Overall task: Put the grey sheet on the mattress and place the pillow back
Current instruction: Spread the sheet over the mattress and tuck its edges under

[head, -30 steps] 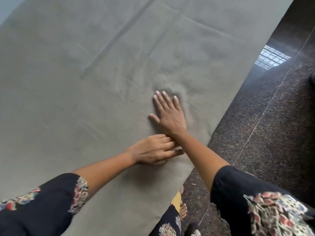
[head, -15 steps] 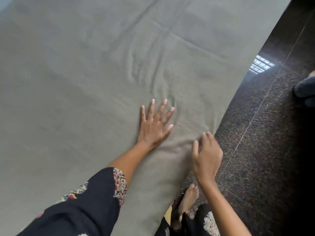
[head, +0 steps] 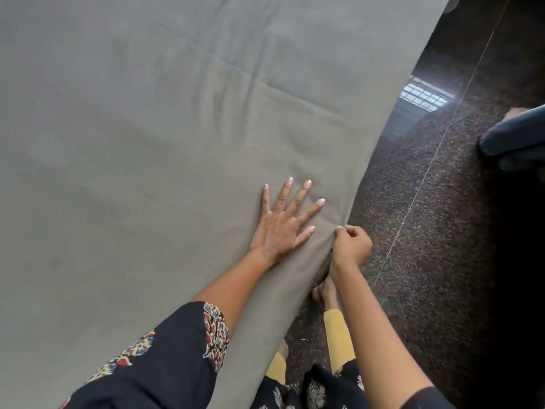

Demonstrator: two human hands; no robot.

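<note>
While the grey sheet (head: 153,149) lies spread across what appears to be the mattress, faintly creased, edge tidying looks unfinished and no pillow is in view, so its return seems left to do. One left hand (head: 280,228) presses flat, fingers splayed; one right hand (head: 351,246) pinches the sheet's edge above the dark floor (head: 442,246).

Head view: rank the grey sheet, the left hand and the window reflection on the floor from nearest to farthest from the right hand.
1. The grey sheet: the right hand pinches its edge.
2. The left hand: flat on the sheet, just to the left.
3. The window reflection: on the floor, far ahead.
</note>
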